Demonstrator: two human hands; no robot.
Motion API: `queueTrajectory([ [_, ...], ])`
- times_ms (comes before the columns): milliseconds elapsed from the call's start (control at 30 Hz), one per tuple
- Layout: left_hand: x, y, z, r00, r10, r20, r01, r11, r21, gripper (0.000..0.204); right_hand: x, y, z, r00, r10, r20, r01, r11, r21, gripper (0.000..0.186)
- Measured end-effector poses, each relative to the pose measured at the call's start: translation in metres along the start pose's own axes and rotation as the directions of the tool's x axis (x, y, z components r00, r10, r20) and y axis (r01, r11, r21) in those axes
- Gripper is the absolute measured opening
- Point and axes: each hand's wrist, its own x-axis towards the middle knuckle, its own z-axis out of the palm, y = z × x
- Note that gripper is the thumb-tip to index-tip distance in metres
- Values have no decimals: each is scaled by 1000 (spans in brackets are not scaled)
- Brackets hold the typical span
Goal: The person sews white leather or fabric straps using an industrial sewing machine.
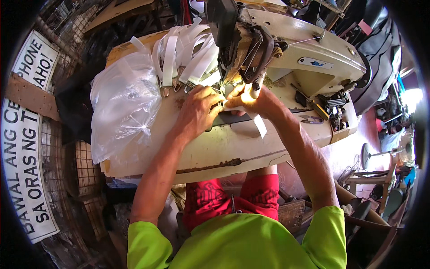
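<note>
My left hand [199, 110] and my right hand [257, 101] meet right below the needle area of a cream sewing machine [309, 38]. Between their fingertips they pinch a white strap [258, 126], whose loose end hangs below my right hand. Fingers hide the rest of this strap, and whether it lies under the presser foot I cannot tell. Beyond my left hand lies a heap of white straps [190, 51], with metal clips [178, 87] at their near ends. A lamp lights my fingers brightly.
A knotted clear plastic bag [125, 98] with whitish contents sits left on the sewing table [197, 163]. Thread snips [311, 119] lie at the right, beside metal parts [333, 107]. A wire-mesh wall with a white sign [27, 175] stands left. A fan [367, 154] stands far right.
</note>
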Motion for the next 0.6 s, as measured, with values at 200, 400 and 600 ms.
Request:
queueTrajectory([
  [200,-1,0,4,999,-51,-8,50,997,-61,15,9,-1,-5,993,107,43,-109,993,51,15],
  [400,3,-6,8,998,-60,20,61,997,-54,13,9,-22,-3,982,175,75,-174,985,-16,17],
  [600,10,-9,4,989,-77,125,81,996,-29,14,21,-8,-17,952,-291,93,291,771,-567,30],
])
